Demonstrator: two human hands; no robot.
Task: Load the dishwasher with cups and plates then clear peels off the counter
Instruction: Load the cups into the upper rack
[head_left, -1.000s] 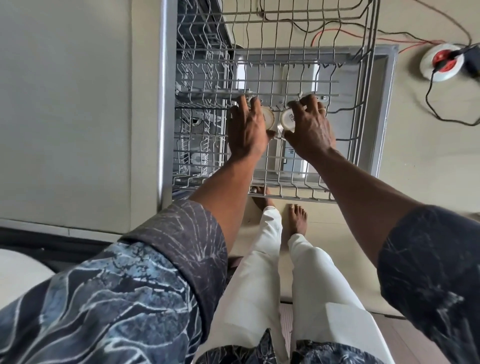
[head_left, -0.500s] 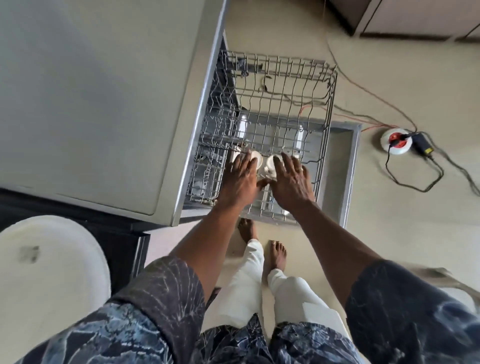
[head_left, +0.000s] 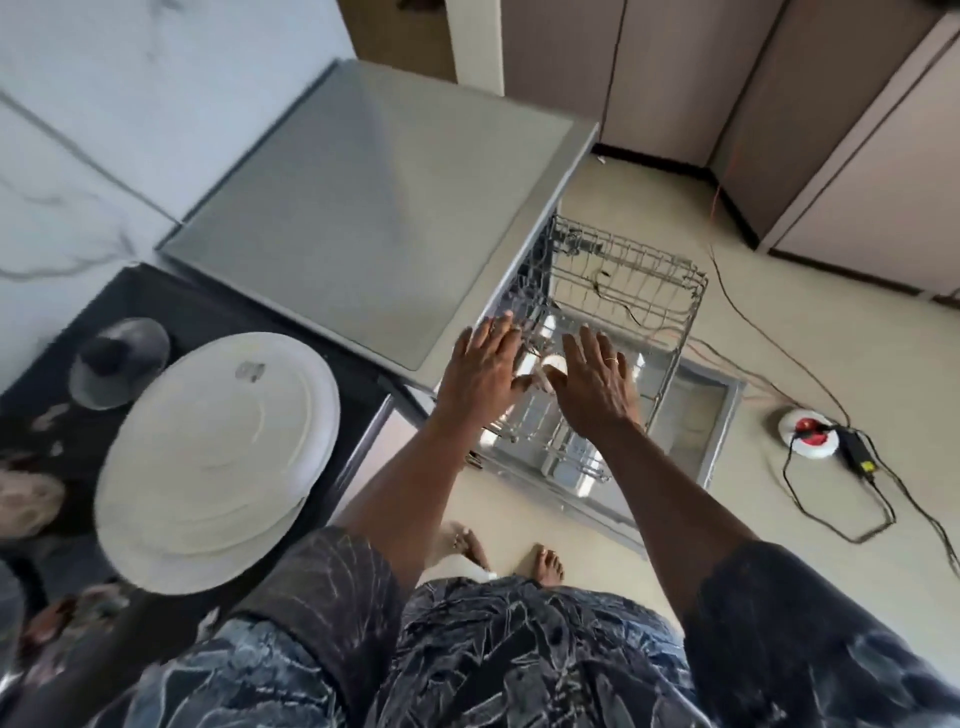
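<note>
Left grip (head_left: 483, 374) fingers spread, empty; right grip (head_left: 595, 387) likewise; cup (head_left: 555, 364) between; over rack (head_left: 670, 296)

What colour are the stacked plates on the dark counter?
The plates are white; the head view, the only one, shows them clearly.

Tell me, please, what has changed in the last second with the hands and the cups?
The left hand and the right hand have come off the cups and risen, fingers straight and spread above the rack. One white cup shows between them, still in the rack, which stays pulled out.
</note>
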